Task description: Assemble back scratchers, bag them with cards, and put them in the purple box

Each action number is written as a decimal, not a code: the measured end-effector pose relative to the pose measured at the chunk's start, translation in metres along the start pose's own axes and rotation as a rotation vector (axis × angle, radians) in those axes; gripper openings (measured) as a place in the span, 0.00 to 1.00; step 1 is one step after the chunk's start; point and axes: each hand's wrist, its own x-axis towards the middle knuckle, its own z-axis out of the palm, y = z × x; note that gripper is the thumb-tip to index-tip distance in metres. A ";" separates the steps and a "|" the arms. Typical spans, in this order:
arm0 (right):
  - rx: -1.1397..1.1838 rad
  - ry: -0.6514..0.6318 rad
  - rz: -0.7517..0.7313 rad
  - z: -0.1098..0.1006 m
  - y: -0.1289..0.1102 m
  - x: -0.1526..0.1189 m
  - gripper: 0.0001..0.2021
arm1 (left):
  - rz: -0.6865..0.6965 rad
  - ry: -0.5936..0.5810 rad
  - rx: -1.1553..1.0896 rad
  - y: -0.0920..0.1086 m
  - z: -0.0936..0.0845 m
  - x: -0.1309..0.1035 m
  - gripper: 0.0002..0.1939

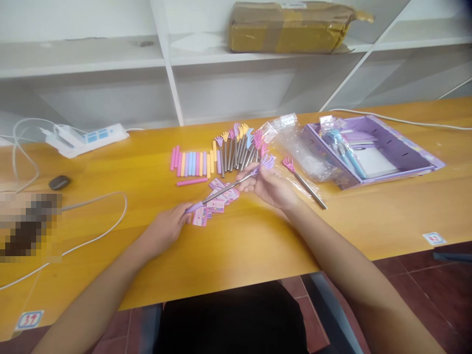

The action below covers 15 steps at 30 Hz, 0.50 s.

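Note:
A purple back scratcher (222,191) with a metal rod is stretched between my two hands above the table. My left hand (166,228) is closed round its purple handle. Near the purple hand-shaped head, my right hand (271,186) grips the other end. Under the rod lie several pink printed cards (216,204). Behind them, loose coloured handles (193,163) sit in a row, with one pink handle (192,182) lying crosswise in front. Several back scratchers without handles (236,147) are bunched beside that row. A pink-headed back scratcher (305,183) lies right of my right hand.
Clear plastic bags (306,152) lie beside a purple open box (396,142) with packaged items inside. At the left are a white power strip (90,140), cables and a small black object (59,183). A taped brown parcel (291,28) rests on the shelf above.

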 end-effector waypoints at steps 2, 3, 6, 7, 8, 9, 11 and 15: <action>-0.003 -0.014 0.005 -0.001 0.000 0.001 0.21 | 0.014 0.000 -0.013 0.001 0.002 0.000 0.22; -0.006 -0.017 0.007 -0.002 0.001 0.001 0.21 | 0.015 0.001 -0.018 0.001 0.002 0.000 0.22; -0.030 -0.009 0.004 -0.003 0.001 0.002 0.21 | -0.003 0.014 -0.023 0.003 0.004 0.000 0.23; -0.040 -0.007 -0.002 -0.003 0.002 0.002 0.21 | -0.009 0.016 -0.026 0.004 0.004 0.000 0.23; -0.051 -0.008 -0.009 -0.003 0.003 0.002 0.21 | -0.014 0.016 -0.031 0.004 0.004 0.000 0.23; -0.063 -0.014 -0.014 -0.002 0.005 0.002 0.21 | -0.017 0.012 -0.037 0.004 0.004 0.000 0.23; -0.085 -0.030 -0.012 0.000 0.009 0.002 0.22 | -0.018 0.000 -0.052 0.005 0.004 -0.001 0.23; -0.109 -0.085 0.008 0.008 0.021 0.002 0.23 | -0.018 -0.021 -0.075 0.009 0.007 -0.002 0.23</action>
